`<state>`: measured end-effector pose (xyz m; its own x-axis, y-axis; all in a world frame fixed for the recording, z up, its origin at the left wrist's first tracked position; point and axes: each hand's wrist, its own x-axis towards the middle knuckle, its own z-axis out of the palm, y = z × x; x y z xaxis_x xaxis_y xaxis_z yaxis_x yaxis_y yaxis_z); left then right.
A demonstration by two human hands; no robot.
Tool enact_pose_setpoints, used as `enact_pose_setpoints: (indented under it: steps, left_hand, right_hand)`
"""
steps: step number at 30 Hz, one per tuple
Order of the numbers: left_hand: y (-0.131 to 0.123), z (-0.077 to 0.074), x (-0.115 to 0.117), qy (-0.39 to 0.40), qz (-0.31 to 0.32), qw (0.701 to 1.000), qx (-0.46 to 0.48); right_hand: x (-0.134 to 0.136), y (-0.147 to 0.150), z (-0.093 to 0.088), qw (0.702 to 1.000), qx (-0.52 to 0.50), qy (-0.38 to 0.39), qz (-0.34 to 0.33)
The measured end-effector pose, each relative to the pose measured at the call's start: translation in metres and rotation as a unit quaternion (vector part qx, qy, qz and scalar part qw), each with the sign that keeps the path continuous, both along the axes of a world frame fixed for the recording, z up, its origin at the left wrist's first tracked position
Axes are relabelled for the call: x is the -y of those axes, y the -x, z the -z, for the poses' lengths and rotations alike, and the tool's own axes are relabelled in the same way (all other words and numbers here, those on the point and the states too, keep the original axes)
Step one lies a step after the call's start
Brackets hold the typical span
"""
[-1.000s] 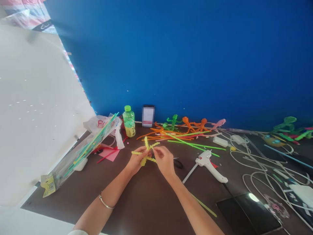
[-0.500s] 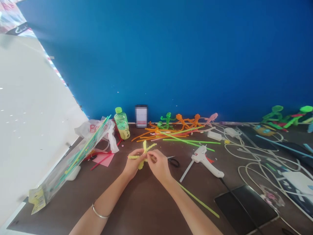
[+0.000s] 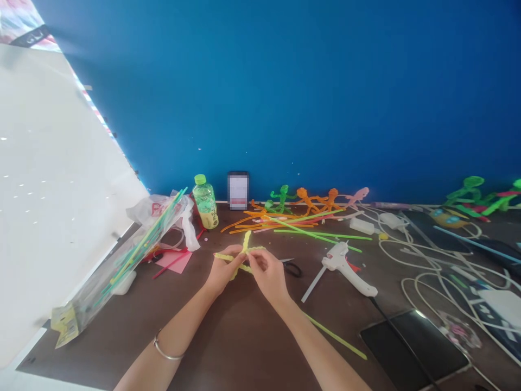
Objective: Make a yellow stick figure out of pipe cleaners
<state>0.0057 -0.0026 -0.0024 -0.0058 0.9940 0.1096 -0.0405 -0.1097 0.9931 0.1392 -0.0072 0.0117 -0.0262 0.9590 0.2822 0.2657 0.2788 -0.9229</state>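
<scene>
Beside the hot glue gun I have brown tabletop to pass through toward my right hand, but black-handled scissors block its left and a green pipe cleaner lies below.

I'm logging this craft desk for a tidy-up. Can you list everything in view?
Pipe cleaner shape: 1, yellow, between the hands
Pipe cleaner figures: 4, green, orange and pink, back edge
Pipe cleaner figures: at least 2, mainly green, far right
Loose pipe cleaners: many, orange and green, behind the hands
Hot glue gun: 1, white, right of the hands
Scissors: 1, black handles, beside the right hand
Bottle: 1, green cap, back edge
Plastic bag: 1, clear with green sticks, left
Paper: 1, pink, left
Tablet: 1, black, front right
Cables: several, white, right
Left hand: 1, silver bangle on wrist, holding the shape
Right hand: 1, pinching the shape
</scene>
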Motion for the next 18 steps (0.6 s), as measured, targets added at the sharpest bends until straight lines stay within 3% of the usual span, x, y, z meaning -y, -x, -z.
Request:
enact_pose_setpoints:
  steps: [4, 10, 14, 18]
  left_hand:
    - [-0.0011, 0.0001, 0.0008, -0.004, -0.020, 1.000, 0.007]
    - [-0.0007, -0.0015, 0.0017, -0.012, -0.027, 1.000, 0.005]
    - [-0.0011, -0.0008, 0.0023, 0.009, -0.015, 0.999, 0.041]
    - [-0.0025, 0.0019, 0.0017, 0.033, -0.003, 0.996, 0.079]
  right_hand:
    - [-0.0019, 0.0005, -0.0007, 0.986, -0.106, 0.130, -0.024]
    - [-0.0067, -0.0023, -0.0016, 0.927, -0.247, 0.256, -0.120]
    - [-0.0074, -0.0033, -0.0012, 0.901, -0.289, 0.283, -0.154]
    - [-0.0074, -0.0006, -0.0003, 0.916, -0.283, 0.257, -0.118]
